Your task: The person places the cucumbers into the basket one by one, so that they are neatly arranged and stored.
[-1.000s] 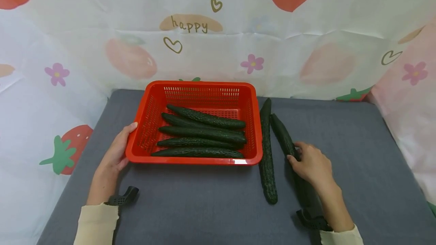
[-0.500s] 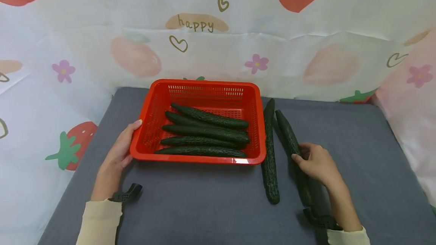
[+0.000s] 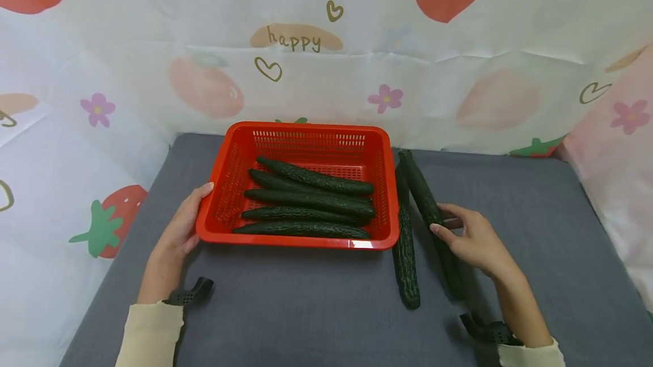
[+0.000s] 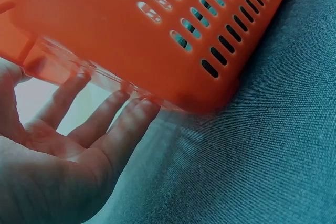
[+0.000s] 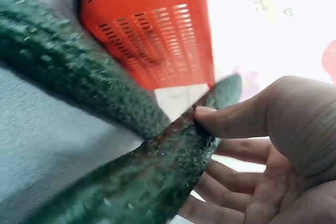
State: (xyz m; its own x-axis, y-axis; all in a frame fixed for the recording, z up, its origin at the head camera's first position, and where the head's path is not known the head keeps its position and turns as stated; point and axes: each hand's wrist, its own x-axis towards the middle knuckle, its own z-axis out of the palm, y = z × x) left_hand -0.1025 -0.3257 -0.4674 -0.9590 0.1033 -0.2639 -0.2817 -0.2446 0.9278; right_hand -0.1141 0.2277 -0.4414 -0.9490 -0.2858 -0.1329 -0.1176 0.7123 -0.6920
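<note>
My left hand point(image 3: 181, 222) holds the left side of a red plastic basket point(image 3: 297, 240), thumb up on the rim. In the left wrist view its fingertips point(image 4: 144, 111) touch the outer wall below the rim. Several dark green cucumbers point(image 3: 308, 199) lie side by side inside. My right hand point(image 3: 476, 239) grips another cucumber point(image 3: 423, 194) around its middle, the thumb on one side and fingers on the other. This cucumber slants, its far end close to the top of a cucumber point(image 3: 406, 259) lying along the basket's right side; I cannot tell whether they touch.
A grey cloth point(image 3: 306, 304) covers the table. Behind it hangs a white curtain point(image 3: 316, 89) printed with strawberries, flowers and hearts. The basket stands near the table's back edge.
The right hand has shifted the gripped cucumber; its far end has swung up and left toward the neighbouring cucumber. The left hand keeps its hold on the basket. The head view has shifted slightly.
</note>
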